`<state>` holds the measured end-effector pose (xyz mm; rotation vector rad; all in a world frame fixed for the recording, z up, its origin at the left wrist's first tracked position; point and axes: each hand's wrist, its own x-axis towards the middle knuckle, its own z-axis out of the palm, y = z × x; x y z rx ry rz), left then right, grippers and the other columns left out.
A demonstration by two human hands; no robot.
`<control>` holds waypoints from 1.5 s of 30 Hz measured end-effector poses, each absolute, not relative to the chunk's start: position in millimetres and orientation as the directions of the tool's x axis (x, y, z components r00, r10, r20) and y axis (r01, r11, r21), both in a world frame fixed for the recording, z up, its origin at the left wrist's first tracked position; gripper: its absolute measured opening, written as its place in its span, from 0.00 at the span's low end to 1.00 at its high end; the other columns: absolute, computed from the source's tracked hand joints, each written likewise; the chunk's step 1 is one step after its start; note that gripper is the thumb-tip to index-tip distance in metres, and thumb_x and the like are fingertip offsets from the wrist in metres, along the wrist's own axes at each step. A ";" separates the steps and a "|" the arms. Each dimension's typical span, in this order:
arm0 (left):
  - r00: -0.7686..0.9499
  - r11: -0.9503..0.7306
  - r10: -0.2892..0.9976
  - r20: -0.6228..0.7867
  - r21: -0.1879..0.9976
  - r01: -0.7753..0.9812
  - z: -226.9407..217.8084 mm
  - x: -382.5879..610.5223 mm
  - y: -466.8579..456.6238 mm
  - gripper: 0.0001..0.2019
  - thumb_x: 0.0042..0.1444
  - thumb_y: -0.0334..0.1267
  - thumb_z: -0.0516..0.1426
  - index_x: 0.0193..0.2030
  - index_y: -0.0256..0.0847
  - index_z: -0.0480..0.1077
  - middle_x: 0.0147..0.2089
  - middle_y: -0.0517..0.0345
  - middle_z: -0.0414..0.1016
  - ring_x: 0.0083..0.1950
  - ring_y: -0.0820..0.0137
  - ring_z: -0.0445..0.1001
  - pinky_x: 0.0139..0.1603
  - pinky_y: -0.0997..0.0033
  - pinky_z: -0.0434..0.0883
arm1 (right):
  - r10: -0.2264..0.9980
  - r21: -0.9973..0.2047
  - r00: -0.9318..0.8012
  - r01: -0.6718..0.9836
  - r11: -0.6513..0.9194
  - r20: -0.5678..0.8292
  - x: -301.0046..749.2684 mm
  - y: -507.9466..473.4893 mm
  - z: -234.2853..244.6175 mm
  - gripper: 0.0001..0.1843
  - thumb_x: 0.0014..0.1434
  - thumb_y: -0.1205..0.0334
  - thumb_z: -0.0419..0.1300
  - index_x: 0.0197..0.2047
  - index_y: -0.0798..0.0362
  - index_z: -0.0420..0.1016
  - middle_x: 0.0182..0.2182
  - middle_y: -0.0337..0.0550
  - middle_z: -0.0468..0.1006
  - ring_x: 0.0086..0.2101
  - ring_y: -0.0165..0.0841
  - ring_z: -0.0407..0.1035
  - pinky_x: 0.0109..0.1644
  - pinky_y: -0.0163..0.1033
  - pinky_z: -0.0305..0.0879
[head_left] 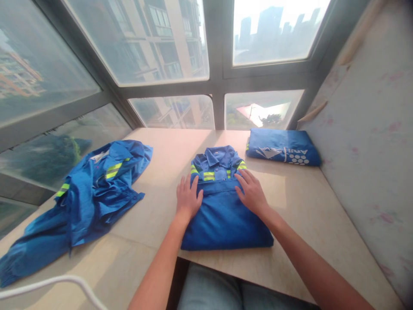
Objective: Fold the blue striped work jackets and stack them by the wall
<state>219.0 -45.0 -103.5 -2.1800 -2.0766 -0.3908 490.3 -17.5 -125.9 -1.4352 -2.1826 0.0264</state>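
A blue work jacket (pixel 226 219) with yellow-green reflective strips lies folded in front of me, its collar toward the window and its lower part turned up over the chest. My left hand (pixel 189 196) rests on its left edge, fingers stretched out and pointing away from me. On the upper right edge lies my right hand (pixel 251 191), its fingers spread near the reflective strip. Neither hand grips the cloth. Part of each side of the jacket is hidden under the hands.
A second blue jacket (pixel 97 193) lies crumpled on the left of the pale table (pixel 164 172). At the back right, a folded blue garment (pixel 284 146) with white print sits by the papered wall (pixel 377 150). A white cable (pixel 64 279) crosses the lower left. Windows stand behind.
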 end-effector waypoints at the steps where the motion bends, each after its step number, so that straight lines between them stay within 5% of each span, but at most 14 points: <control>1: 0.052 -0.072 0.978 0.202 0.091 0.993 -106.9 220.0 -40.5 0.28 0.66 0.44 0.50 0.71 0.41 0.59 0.75 0.44 0.51 0.75 0.47 0.47 0.71 0.42 0.54 | 0.866 -0.270 -0.330 0.855 0.443 0.375 488.1 -15.6 -129.2 0.25 0.69 0.56 0.50 0.65 0.53 0.67 0.68 0.50 0.61 0.67 0.46 0.51 0.68 0.53 0.52; 4: 0.047 -0.054 0.996 0.073 0.096 0.994 -120.7 223.4 -35.0 0.28 0.68 0.47 0.46 0.73 0.43 0.55 0.76 0.46 0.50 0.75 0.50 0.49 0.70 0.43 0.56 | 0.899 -0.224 -0.347 0.885 0.409 0.267 484.0 -12.7 -143.6 0.26 0.70 0.52 0.47 0.66 0.52 0.66 0.68 0.50 0.60 0.67 0.48 0.50 0.68 0.58 0.49; 9: 0.023 -0.029 0.997 0.075 0.086 0.996 -127.8 230.8 -65.1 0.28 0.68 0.47 0.46 0.73 0.44 0.55 0.76 0.47 0.51 0.75 0.51 0.50 0.69 0.44 0.57 | 0.889 -0.187 -0.373 0.885 0.427 0.267 493.4 -31.0 -158.8 0.27 0.71 0.51 0.45 0.68 0.50 0.64 0.69 0.47 0.59 0.68 0.45 0.49 0.69 0.57 0.46; 14: 0.048 -0.057 0.996 0.076 0.130 0.990 -107.4 230.3 -84.3 0.24 0.66 0.50 0.50 0.64 0.44 0.68 0.68 0.47 0.66 0.69 0.52 0.61 0.68 0.48 0.60 | 0.856 -0.167 -0.430 0.857 0.487 0.288 510.9 -61.4 -159.5 0.28 0.71 0.50 0.45 0.69 0.49 0.63 0.70 0.45 0.57 0.69 0.44 0.49 0.70 0.55 0.45; 18: 0.014 -0.038 0.986 0.167 0.140 0.989 -88.2 224.5 -37.8 0.21 0.65 0.43 0.51 0.62 0.39 0.69 0.67 0.43 0.66 0.68 0.56 0.62 0.67 0.55 0.62 | 0.860 -0.163 -0.428 0.861 0.482 0.278 513.1 -68.9 -155.8 0.27 0.71 0.51 0.46 0.69 0.50 0.63 0.70 0.46 0.58 0.69 0.45 0.49 0.70 0.56 0.46; 23: -0.029 0.023 0.998 0.053 0.111 0.994 -83.2 223.4 55.3 0.22 0.62 0.39 0.52 0.63 0.39 0.67 0.64 0.42 0.69 0.65 0.57 0.66 0.64 0.58 0.65 | 0.857 -0.159 -0.424 0.862 0.481 0.293 510.4 -68.2 -154.7 0.27 0.70 0.52 0.47 0.68 0.50 0.63 0.70 0.46 0.58 0.69 0.44 0.49 0.70 0.55 0.46; 29: -0.009 0.025 0.991 -0.132 0.118 0.993 -89.0 213.7 129.1 0.12 0.54 0.40 0.60 0.44 0.44 0.79 0.47 0.49 0.81 0.50 0.59 0.78 0.49 0.67 0.72 | 0.854 -0.166 -0.429 0.857 0.487 0.293 511.4 -68.4 -155.3 0.27 0.70 0.52 0.47 0.68 0.50 0.64 0.69 0.47 0.59 0.69 0.45 0.49 0.70 0.56 0.46; 32: -0.021 0.038 0.989 -0.143 0.120 0.992 -91.8 204.0 137.4 0.11 0.51 0.39 0.60 0.41 0.47 0.80 0.46 0.52 0.82 0.49 0.61 0.78 0.46 0.71 0.72 | 0.857 -0.182 -0.425 0.855 0.486 0.290 511.1 -68.5 -153.6 0.27 0.70 0.52 0.48 0.68 0.50 0.63 0.70 0.47 0.58 0.69 0.45 0.48 0.70 0.56 0.46; 45: -0.187 0.198 0.978 -0.089 0.142 0.970 -99.2 194.7 114.9 0.12 0.54 0.38 0.57 0.43 0.44 0.78 0.46 0.46 0.81 0.46 0.55 0.79 0.42 0.64 0.73 | 0.887 -0.297 -0.397 0.839 0.455 0.236 510.4 -70.3 -139.7 0.27 0.69 0.52 0.49 0.68 0.48 0.64 0.69 0.46 0.59 0.68 0.46 0.50 0.70 0.57 0.46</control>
